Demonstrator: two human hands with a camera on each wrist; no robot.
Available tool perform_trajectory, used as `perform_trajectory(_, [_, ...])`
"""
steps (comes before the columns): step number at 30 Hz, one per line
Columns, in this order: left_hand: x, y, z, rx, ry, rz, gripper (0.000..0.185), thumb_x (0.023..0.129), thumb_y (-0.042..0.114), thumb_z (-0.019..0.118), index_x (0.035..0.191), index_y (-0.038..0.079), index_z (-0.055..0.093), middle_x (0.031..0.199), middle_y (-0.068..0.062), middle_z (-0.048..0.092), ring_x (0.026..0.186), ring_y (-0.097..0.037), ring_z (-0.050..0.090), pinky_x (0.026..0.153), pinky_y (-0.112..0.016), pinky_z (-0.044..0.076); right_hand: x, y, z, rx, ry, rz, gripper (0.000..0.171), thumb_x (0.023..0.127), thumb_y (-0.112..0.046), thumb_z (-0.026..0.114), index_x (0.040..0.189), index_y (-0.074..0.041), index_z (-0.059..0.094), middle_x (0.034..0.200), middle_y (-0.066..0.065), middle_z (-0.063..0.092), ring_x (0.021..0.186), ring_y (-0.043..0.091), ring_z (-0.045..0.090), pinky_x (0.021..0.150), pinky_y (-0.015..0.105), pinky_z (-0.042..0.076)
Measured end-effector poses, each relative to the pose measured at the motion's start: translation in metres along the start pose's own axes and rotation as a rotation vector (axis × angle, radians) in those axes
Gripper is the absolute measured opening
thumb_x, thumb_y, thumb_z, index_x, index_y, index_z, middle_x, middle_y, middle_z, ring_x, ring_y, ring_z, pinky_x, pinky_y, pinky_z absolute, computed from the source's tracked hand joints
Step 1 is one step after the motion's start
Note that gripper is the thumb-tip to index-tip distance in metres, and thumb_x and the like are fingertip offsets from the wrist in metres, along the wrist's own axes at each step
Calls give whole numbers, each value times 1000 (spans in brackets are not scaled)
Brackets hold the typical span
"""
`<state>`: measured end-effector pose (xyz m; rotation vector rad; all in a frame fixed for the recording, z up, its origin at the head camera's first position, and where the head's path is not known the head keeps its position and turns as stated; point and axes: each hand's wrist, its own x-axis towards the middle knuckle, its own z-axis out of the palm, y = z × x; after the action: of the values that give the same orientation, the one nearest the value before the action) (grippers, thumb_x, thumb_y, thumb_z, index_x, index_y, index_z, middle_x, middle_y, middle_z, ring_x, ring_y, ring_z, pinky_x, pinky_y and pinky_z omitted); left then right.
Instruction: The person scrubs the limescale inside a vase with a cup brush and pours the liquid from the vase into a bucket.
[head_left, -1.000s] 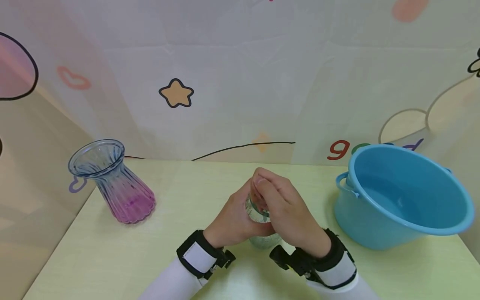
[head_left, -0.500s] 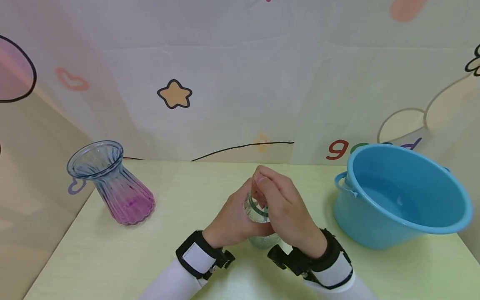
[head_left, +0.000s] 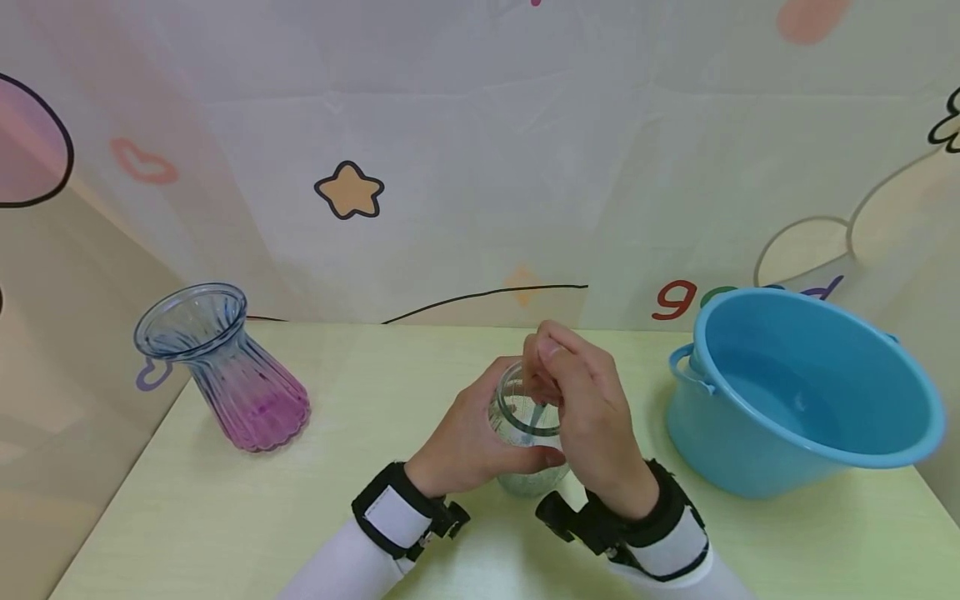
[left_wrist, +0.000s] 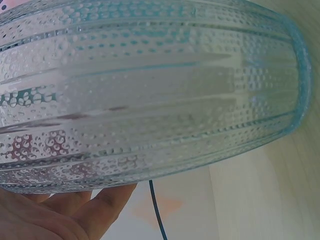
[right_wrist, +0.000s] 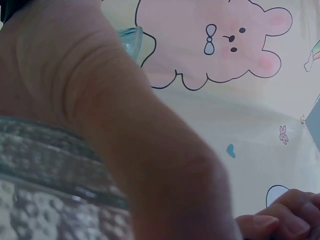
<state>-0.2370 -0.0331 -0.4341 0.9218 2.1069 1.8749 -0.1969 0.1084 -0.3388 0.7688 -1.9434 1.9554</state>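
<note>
A clear glass jar [head_left: 532,483] with a dotted, ribbed wall stands on the table in front of me. My left hand [head_left: 468,433] grips it from the left, thumb across the near side and fingers behind; the left wrist view shows fingers [left_wrist: 102,207] at the glass wall [left_wrist: 165,95]. Over the right part of the mouth, my right hand [head_left: 588,408] has its fingers curled and pinched together. From them a thin bluish stick [head_left: 537,414] slants down into the jar. Its lower end is blurred by the glass, and I cannot tell its kind.
At the left stands a ribbed glass vase [head_left: 258,392], blue at the top and pink below. A blue bucket [head_left: 750,450] with a handle is at the right. Behind the table [head_left: 375,375] hangs a printed backdrop [head_left: 450,167].
My right hand has moved slightly right and up over the jar, uncovering more of its rim and the thin stick inside. My left hand keeps its grip.
</note>
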Motion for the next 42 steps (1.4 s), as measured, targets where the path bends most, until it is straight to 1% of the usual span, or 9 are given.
perform_trajectory(5, [0, 0, 0, 2, 1, -12, 79, 76, 18, 90, 140, 34, 47, 129, 4, 62, 113, -21, 62, 91, -37, 59, -4, -6, -3, 65, 30, -67, 35, 107, -6, 30, 73, -4, 39, 67, 5, 35, 60, 18, 34, 53, 31, 30])
perform_trajectory(11, [0, 2, 1, -12, 6, -29, 80, 75, 19, 91, 140, 36, 47, 129, 5, 63, 114, -18, 63, 94, -38, 58, -11, -14, -3, 96, 55, -163, 29, 103, -2, 28, 77, -3, 39, 70, 3, 35, 65, 18, 36, 58, 31, 30])
perform_trajectory(16, [0, 2, 1, -27, 1, -21, 78, 77, 22, 89, 142, 35, 47, 131, 6, 62, 114, -18, 64, 93, -38, 59, -16, -11, -5, 157, 69, -294, 21, 100, 5, 27, 84, 1, 41, 74, 6, 38, 70, 19, 39, 60, 32, 29])
perform_trajectory(20, [0, 1, 1, -28, 5, -21, 77, 77, 24, 89, 142, 35, 47, 131, 6, 63, 113, -18, 63, 93, -38, 59, -17, -8, -5, 186, 85, -385, 16, 100, 6, 29, 91, 4, 42, 77, 7, 39, 72, 19, 41, 61, 32, 29])
perform_trajectory(25, [0, 1, 1, -43, 5, -17, 76, 77, 23, 89, 141, 35, 48, 129, 5, 64, 113, -19, 64, 93, -38, 59, -16, -9, -3, 175, 84, -442, 14, 104, 3, 33, 98, 8, 45, 80, 9, 42, 73, 19, 40, 62, 31, 29])
perform_trajectory(29, [1, 0, 1, -47, 4, -9, 77, 77, 22, 90, 140, 35, 48, 129, 4, 64, 113, -20, 65, 94, -39, 59, -14, -8, -3, 157, 81, -458, 18, 107, 0, 36, 101, 12, 47, 83, 10, 46, 71, 18, 39, 60, 30, 29])
perform_trajectory(33, [1, -1, 1, -44, 3, -7, 79, 75, 20, 91, 140, 36, 48, 129, 4, 64, 113, -22, 65, 94, -39, 58, -11, -10, -1, 147, 81, -443, 21, 109, -2, 37, 100, 14, 46, 81, 10, 45, 69, 17, 39, 60, 30, 31])
perform_trajectory(38, [2, 0, 1, -46, -5, 3, 81, 75, 17, 91, 141, 35, 47, 128, 2, 64, 114, -27, 64, 92, -38, 59, -9, -12, 1, 51, 75, -311, 28, 111, -11, 39, 98, 14, 45, 79, 6, 42, 71, 17, 40, 64, 30, 34])
perform_trajectory(42, [1, -1, 0, -33, -5, 16, 82, 75, 14, 90, 141, 33, 47, 125, 1, 64, 110, -28, 64, 89, -37, 60, -7, -7, 3, -19, 49, -212, 24, 111, -8, 38, 97, 11, 44, 79, 4, 40, 71, 18, 40, 66, 30, 35])
